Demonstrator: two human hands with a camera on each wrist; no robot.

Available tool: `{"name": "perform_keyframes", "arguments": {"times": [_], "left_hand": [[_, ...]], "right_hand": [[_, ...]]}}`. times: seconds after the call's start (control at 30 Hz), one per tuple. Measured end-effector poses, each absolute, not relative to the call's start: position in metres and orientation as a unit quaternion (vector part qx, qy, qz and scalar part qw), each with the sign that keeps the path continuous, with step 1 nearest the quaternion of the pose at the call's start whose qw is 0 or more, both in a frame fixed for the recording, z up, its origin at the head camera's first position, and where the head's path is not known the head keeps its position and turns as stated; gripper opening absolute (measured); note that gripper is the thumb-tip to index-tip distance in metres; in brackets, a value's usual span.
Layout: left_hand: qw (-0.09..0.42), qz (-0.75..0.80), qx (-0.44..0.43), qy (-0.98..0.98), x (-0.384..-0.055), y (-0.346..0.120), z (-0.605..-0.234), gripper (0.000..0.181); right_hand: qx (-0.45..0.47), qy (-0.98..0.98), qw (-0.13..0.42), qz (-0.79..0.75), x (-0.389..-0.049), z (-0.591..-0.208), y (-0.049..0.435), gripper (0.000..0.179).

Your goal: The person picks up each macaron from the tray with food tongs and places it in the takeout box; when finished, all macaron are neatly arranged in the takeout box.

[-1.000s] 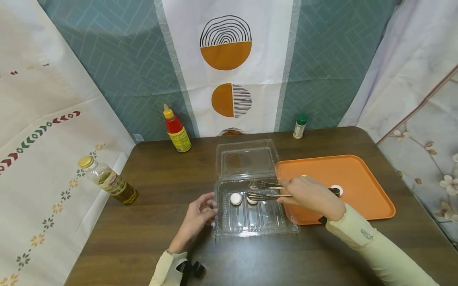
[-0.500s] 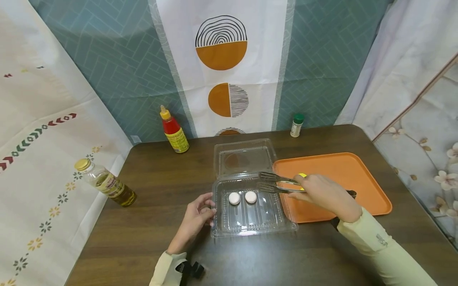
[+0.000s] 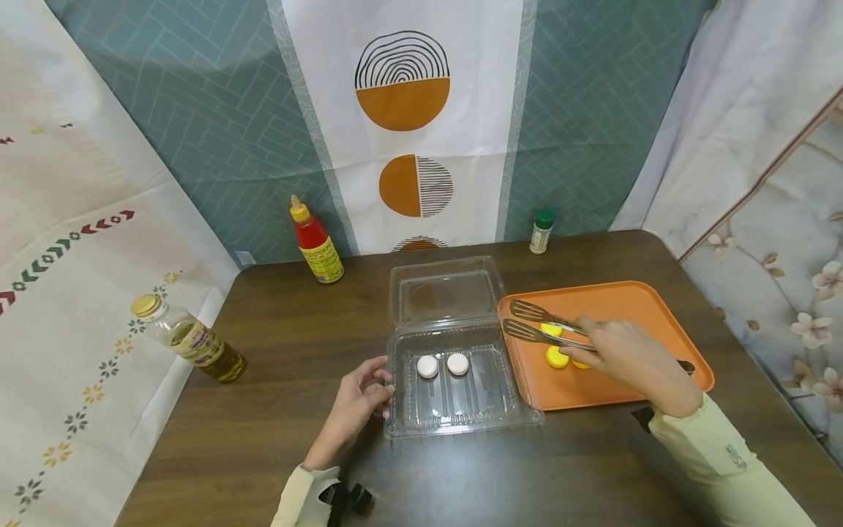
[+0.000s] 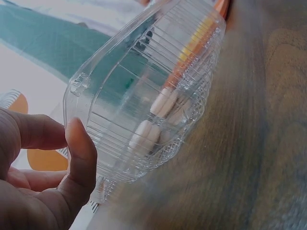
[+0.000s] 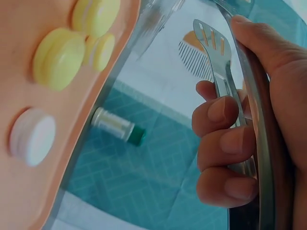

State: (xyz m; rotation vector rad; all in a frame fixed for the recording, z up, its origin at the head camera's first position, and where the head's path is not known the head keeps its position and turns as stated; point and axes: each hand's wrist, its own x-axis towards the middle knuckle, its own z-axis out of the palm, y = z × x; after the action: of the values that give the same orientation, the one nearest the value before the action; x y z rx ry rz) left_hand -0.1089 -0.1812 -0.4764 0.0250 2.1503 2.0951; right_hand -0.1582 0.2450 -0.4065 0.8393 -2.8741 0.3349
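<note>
The left hand (image 3: pixel 358 395) pinches the left rim of a clear, ribbed plastic hinged container (image 3: pixel 461 427), which lies on the brown wood-grain desk (image 3: pixel 290 329) with its lid folded back. The right hand (image 3: pixel 632 364), to the right of the container, grasps a pair of slotted metal tongs (image 3: pixel 525 331), their two heads parted and pointing toward the container's right rim.

Two round white macarons (image 3: pixel 427 367) sit side by side inside the container, between the two hands and nearer the left. Right of the container is an orange rectangular tray (image 3: pixel 639 315), its left edge overlapped by the container's rim; it bears three round yellow macarons (image 3: pixel 556 357), below the tongs and close to the right hand.

From the head, tongs and fingers partly cover the yellow macarons; a lone white macaron (image 5: pixel 33 137) on the tray shows only from the right wrist. There the tongs' nearer arm is cut off at the top. Whether the tongs touch any yellow macaron cannot be told.
</note>
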Motion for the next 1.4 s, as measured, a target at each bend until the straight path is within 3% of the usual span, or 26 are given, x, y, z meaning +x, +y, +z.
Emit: {"name": "perform_keyframes", "arguments": {"times": [0.7, 0.93, 1.4], "left_hand": [[0.081, 0.69, 0.012, 0.719, -0.108, -0.185, -0.478, 0.057], [0.083, 0.696, 0.015, 0.713, -0.109, -0.184, -0.477, 0.058], [0.069, 0.692, 0.032, 0.718, -0.107, -0.184, -0.477, 0.056]], "right_hand": [[0.262, -0.955, 0.104, 0.092, -0.165, -0.433, 0.289, 0.044], [0.243, -0.964, 0.059, 0.087, -0.172, -0.434, 0.291, 0.046], [0.235, -0.968, 0.042, 0.075, -0.18, -0.438, 0.29, 0.042]]}}
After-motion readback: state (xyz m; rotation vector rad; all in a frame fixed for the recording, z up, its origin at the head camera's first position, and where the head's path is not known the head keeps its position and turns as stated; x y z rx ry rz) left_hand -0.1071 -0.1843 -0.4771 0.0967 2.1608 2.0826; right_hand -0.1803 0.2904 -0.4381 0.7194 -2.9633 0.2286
